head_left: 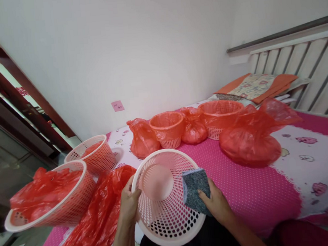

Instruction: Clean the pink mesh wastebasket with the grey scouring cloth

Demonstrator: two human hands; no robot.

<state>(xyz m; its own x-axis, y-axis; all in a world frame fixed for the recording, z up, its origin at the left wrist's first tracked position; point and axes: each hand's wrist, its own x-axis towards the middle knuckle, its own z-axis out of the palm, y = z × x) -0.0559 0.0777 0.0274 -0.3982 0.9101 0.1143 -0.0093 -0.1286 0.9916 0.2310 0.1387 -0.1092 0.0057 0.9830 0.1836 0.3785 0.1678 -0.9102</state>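
As the left hand [129, 200] grasps a white basket [159, 182] by its rim, apparently steadying the tilted mouth, the right hand [220, 207] pinches a folded grey cloth [197, 191] opposite that grip, a bulging red bag [249, 146] beyond.

Soft, even light fills the room, brightest on the pale wall [158, 54]. Small glints dot the near-left red bag [102, 208]. The basket [159, 182] looks sharp; the dim left-hand cabinet [0, 160] is blurred, and wide-angle distortion slants the door frame [30, 69].
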